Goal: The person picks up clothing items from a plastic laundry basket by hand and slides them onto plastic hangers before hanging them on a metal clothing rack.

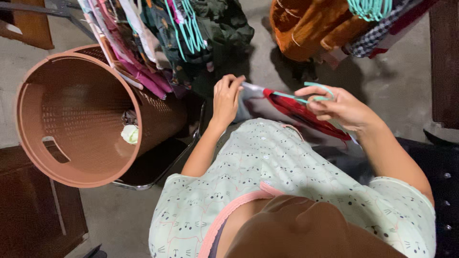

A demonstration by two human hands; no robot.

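From up here I look down on my left hand (227, 98) and my right hand (337, 107), both raised in front of my chest over the concrete floor (406, 86); between them hangs a red garment (299, 111) with a pale grey edge, threaded on a teal plastic hanger (313, 93); the fingers of my left hand are closed in a pinch on the garment's grey end, and the fingers of my right hand are curled shut around the hanger's hook and upper bar, with the red cloth trailing beneath the palm; I judge the garment soft and very light, limp enough to sag and slide along the smooth bar if it is let slack, so the hold belongs at a hem or shoulder seam where the cloth bunches and gives purchase; the hanger looks thin and rigid but somewhat springy, best taken at the neck just below the hook, where it will not twist; neither thing looks fragile, though the thin plastic arm could snap if bent hard; to my left a brown perforated laundry basket (79, 114) lies tipped on its side on a dark stand, with a small pale bundle (130, 134) inside; above it hang more clothes (158, 43) on teal hangers, and an orange garment (311, 26) hangs near the top right, well apart from my hands.
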